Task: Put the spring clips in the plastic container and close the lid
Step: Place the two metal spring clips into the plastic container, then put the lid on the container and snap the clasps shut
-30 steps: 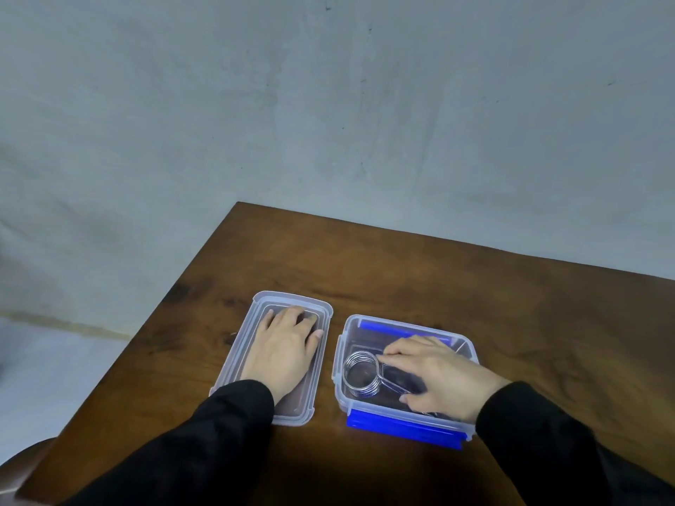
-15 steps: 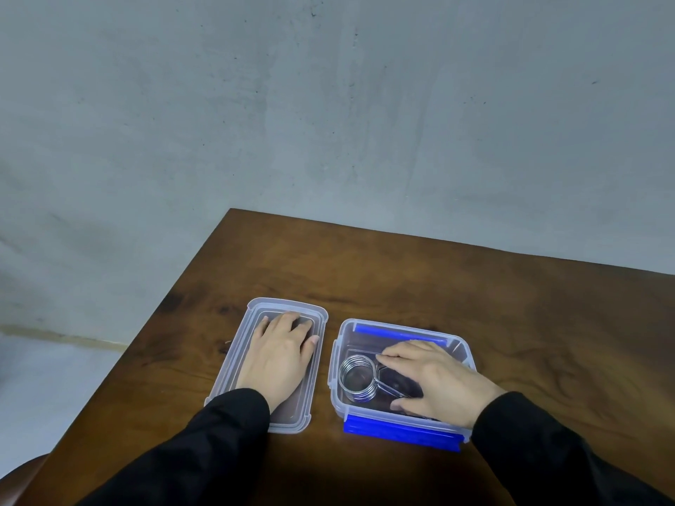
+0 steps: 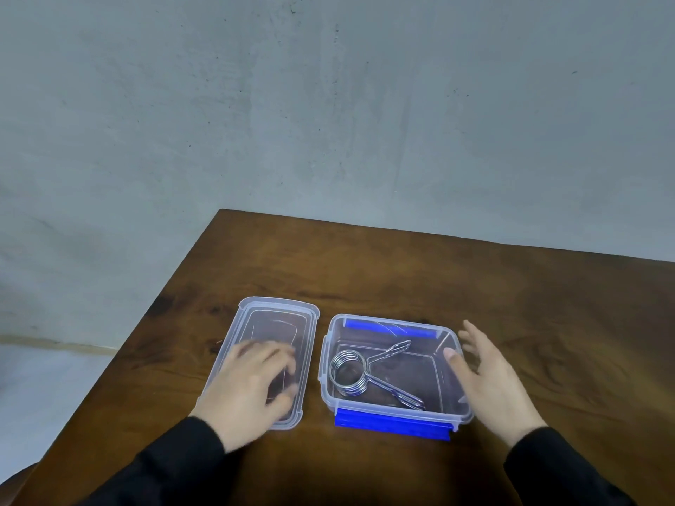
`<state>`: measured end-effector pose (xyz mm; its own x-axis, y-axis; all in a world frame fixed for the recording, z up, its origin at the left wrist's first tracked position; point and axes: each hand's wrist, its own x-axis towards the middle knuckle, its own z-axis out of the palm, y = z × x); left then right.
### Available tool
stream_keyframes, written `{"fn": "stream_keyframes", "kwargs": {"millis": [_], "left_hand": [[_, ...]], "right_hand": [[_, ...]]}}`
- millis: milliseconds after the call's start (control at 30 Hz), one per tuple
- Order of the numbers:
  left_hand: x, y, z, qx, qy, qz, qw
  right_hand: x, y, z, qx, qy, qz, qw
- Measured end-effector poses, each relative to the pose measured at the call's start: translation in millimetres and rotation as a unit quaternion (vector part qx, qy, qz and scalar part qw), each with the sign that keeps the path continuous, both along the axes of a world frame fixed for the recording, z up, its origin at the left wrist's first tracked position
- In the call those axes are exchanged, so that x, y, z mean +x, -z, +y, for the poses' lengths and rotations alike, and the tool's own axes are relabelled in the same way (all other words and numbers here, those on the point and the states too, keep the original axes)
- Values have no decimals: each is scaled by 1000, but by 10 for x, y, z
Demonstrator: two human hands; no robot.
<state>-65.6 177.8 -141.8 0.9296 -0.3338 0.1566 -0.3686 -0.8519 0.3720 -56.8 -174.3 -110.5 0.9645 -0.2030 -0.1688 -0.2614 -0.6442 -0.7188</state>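
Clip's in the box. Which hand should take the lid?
Left. The left hand lies on the lid, which sits left of the box. The right hand is open at the box's far side.

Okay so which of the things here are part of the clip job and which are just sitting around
Part of the job:
spring clip, inside the container
plastic container, open
lid, flat on the table under the left hand
right hand

Just there:
wooden table
wall

Spring clip point(image 3: 359, 374) inside open container point(image 3: 453, 414)
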Motion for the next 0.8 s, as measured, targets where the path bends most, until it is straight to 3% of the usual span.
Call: {"fn": "stream_keyframes", "kwargs": {"millis": [167, 500, 667, 800], "left_hand": [[-295, 224, 264, 111, 53, 22, 992], [-21, 127, 186, 85, 53, -26, 995], [34, -430, 21, -93, -107, -31, 989], [41, -940, -197, -327, -159, -81, 928]], "right_hand": [[-88, 136, 10, 77, 6, 15, 997], [-87, 52, 29, 86, -9, 23, 996], [-85, -12, 35, 76, 4, 19, 997], [-114, -326, 109, 77, 11, -101, 992]]}}
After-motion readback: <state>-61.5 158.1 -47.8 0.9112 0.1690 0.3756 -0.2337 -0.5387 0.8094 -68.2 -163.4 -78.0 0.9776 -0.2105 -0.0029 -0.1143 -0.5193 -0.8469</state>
